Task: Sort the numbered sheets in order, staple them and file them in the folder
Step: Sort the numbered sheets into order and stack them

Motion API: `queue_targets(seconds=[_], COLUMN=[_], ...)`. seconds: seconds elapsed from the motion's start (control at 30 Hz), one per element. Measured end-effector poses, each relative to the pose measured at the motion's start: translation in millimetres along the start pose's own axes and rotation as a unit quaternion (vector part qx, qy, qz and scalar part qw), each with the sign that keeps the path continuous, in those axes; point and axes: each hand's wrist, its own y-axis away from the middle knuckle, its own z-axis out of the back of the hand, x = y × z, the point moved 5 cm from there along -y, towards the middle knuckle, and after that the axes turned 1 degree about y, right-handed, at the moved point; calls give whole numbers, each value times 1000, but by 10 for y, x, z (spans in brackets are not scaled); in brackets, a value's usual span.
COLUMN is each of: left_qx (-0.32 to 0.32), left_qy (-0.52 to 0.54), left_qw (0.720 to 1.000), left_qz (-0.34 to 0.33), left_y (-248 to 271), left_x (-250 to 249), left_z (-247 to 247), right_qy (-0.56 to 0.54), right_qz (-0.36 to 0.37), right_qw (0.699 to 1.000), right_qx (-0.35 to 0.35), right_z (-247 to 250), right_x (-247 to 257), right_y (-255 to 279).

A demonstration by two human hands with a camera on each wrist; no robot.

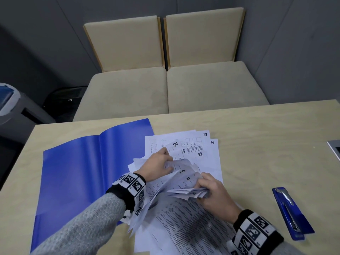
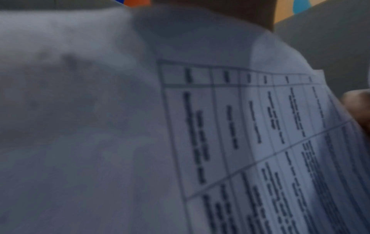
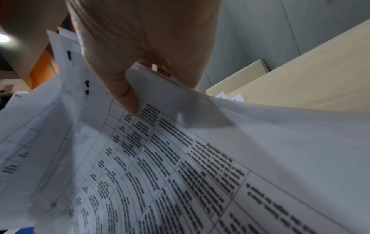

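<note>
Handwritten numbers read on the spread numbered sheets: 13 and 14 at the far corners, then 24, 18 and 22 nearer the hands; the printed tables on them are too small to read. The sheets lie mid-table, overlapping the right edge of the open blue folder, which lies flat toward the table's left edge. The blue stapler lies near the right edge, apart from the paper. The left hand has its fingers curled into the fanned pages, lifting several. The right hand pinches a bundle of page corners.

Only the right wrist view shows that pinch closely: the thumb is pressed on a gridded page. The left wrist view shows only a blurred table page that fills the frame.
</note>
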Motion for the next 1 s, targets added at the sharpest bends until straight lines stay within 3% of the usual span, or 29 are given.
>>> queue_targets(seconds=[0.1, 0.17, 0.23, 0.37, 0.53, 0.67, 0.83, 1.0], left_qx=[30, 9, -53, -199, -357, -448, -535, -591], left_qy=[-35, -80, -139, -249, -236, -238, -213, -206], left_qw=[999, 996, 987, 942, 902, 861, 817, 776], left_qz=[-25, -32, -54, -106, -57, -27, -14, -74], left_y=[78, 109, 173, 465, 901, 1196, 1507, 1717], left_x=[-81, -123, -202, -371, -488, -547, -487, -558], left_z=[70, 184, 385, 782, 1227, 1606, 1932, 2163], right_qy=[-8, -16, -24, -26, -55, -63, -92, -116], right_qz=[-6, -10, -29, -72, -137, -173, -179, -71], right_qw=[1000, 1000, 999, 997, 989, 983, 979, 988], right_qx=[6, 1, -6, -5, -7, -12, -3, -66], right_z=[-2, 5, 22, -5, -75, -125, -154, 240], right_x=[0, -6, -32, -122, -191, -192, -187, 305], right_y=[-5, -6, -17, -82, -161, -184, -129, -9])
